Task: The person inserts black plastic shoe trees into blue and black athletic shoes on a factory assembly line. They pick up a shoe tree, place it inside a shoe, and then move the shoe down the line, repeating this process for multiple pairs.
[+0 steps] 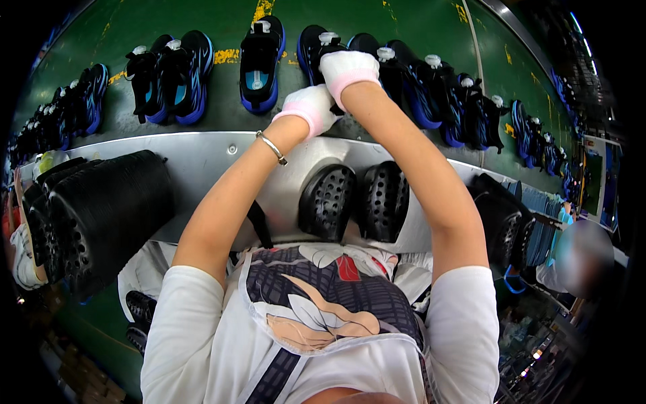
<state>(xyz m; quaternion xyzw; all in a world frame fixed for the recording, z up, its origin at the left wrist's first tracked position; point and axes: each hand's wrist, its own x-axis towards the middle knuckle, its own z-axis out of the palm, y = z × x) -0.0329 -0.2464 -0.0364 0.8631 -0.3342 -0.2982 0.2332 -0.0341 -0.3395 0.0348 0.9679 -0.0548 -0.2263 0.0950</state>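
From where I stand, the green surface point(168, 17) is the broadest element, bearing rows of black-and-blue shoes. In front of it runs the metal table point(202, 158), with a large left stack point(114, 209) of black perforated pieces and a smaller right stack point(494, 225). The shoe in hand point(309, 54) lies on the green surface beyond the table, partly covered; 1 open shoe point(259, 71) stands just to its left, insole exposed. 2 loose perforated pieces point(353, 202) lie on the table between the forearms. The left hand point(313, 111) and right hand point(350, 71), white-gloved, meet at the near end of that shoe; their fingers are hidden, so I cannot tell their grip. Work on it appears unfinished; which row shoes are done or left cannot be told.
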